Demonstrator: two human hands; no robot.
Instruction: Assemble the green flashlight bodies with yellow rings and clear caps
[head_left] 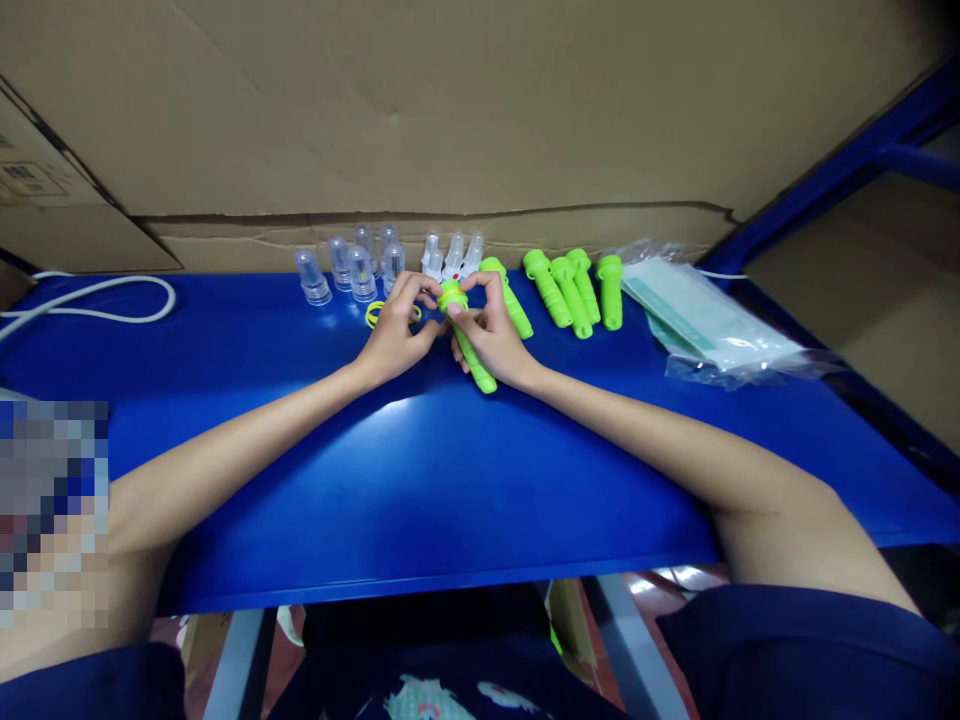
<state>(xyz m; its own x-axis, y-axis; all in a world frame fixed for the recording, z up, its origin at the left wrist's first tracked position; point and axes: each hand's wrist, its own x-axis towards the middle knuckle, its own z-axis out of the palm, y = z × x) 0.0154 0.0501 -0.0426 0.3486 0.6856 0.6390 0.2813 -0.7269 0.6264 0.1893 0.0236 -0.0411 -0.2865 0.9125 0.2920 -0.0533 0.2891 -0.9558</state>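
My right hand (495,335) is wrapped round a lime-green ribbed flashlight handle (480,368), its thumb near the wide head. The handle tilts, head away from me. A yellow ring (452,292) sits around that head, and my left hand (397,335) pinches at it with bent fingertips. Beside my left hand, partly hidden by it, lie loose yellow rings (373,315). Just beyond my right hand rests another green handle (515,300). Behind both hands stand three small white pieces with clear tips (453,258).
Several clear plastic domes (362,275) stand at the back left. Several green handles (576,295) lie right of centre, with plastic-bagged flat packs (712,315) farther right. A white cable (112,316) loops at the left. Cardboard (420,110) walls off the back of the blue table (420,480).
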